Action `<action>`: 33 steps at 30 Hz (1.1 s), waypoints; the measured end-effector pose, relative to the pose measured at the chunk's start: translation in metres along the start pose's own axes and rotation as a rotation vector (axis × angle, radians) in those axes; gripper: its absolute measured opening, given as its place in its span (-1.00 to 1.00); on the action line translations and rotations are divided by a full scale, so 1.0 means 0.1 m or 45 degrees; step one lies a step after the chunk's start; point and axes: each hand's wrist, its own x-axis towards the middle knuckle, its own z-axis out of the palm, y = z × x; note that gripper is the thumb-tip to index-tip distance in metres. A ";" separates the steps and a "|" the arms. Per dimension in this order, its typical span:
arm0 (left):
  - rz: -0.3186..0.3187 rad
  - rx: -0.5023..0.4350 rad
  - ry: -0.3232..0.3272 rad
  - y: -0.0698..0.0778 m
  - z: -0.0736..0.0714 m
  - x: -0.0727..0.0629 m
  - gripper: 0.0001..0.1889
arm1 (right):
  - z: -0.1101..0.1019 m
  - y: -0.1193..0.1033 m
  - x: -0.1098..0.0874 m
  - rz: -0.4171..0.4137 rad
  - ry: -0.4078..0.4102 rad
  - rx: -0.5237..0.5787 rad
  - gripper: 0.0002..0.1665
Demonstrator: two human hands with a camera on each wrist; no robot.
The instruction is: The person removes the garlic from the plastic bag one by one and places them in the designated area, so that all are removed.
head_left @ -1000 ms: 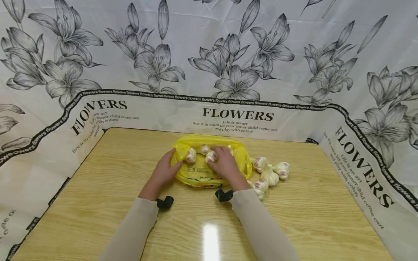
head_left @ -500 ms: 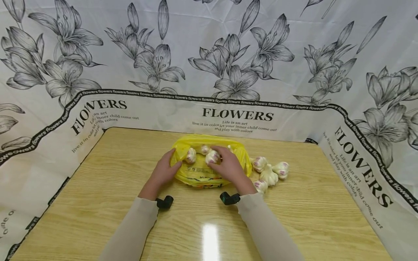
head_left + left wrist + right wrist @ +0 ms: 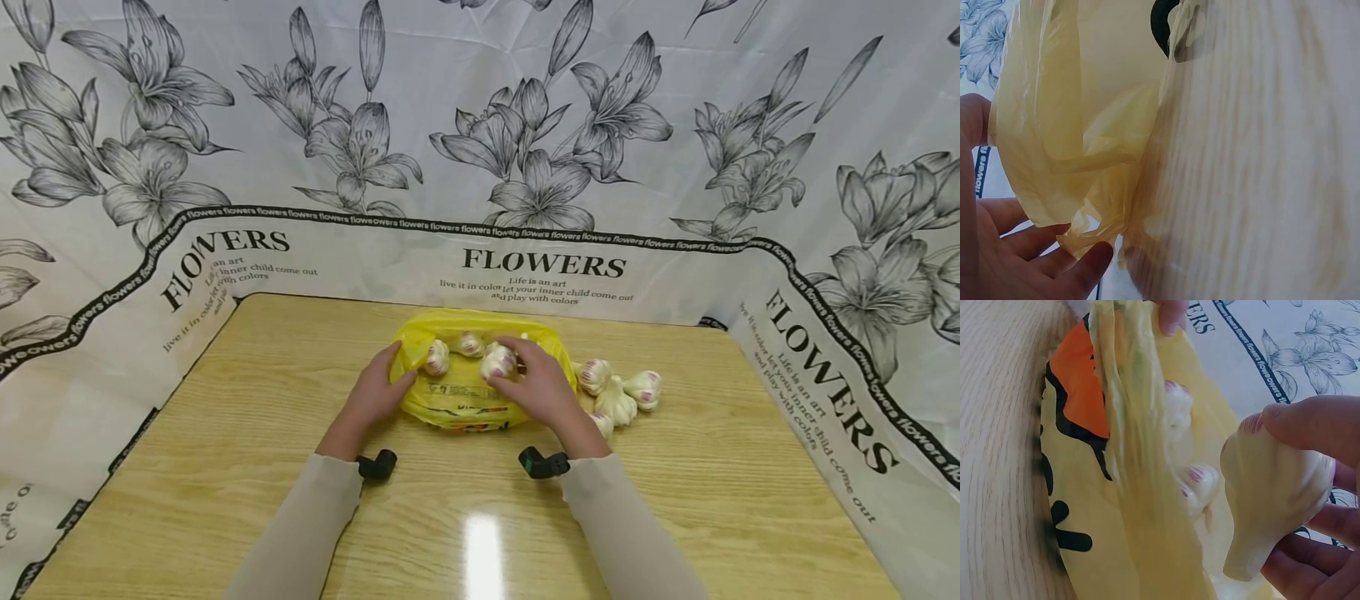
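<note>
A yellow plastic bag [image 3: 457,415] lies with its mouth spread on the table. My left hand [image 3: 372,390] holds the bag's left rim; in the left wrist view its thumb and fingers [image 3: 1094,265] are around the thin plastic. Over the bag's mouth, my right hand [image 3: 543,390] holds a garlic bulb [image 3: 1275,487] between thumb and fingers, stem pointing down in the right wrist view. Two more garlic bulbs show inside, one at the left [image 3: 437,357] and one farther back [image 3: 471,344]. Something pale behind my right fingers is mostly hidden.
Several garlic bulbs [image 3: 617,404] lie clustered on the wooden table [image 3: 712,483] right of the bag, one partly hidden by my right wrist. A flower-printed cloth [image 3: 360,258] stands around the back and sides of the table.
My right hand has moved slightly right and toward me with the garlic bulb, away from the bulb at the back. My left hand stays at the bag's rim.
</note>
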 end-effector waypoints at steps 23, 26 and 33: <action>0.013 -0.008 0.015 0.00 0.01 0.00 -0.26 | -0.31 0.15 -0.28 0.003 0.089 0.114 -0.22; 0.018 -0.011 0.017 0.00 0.01 0.00 -0.26 | -0.36 0.18 -0.32 0.009 0.094 0.103 -0.22; 0.031 -0.021 0.021 0.00 0.01 0.00 -0.26 | -0.49 0.28 -0.40 -0.019 0.131 0.043 -0.22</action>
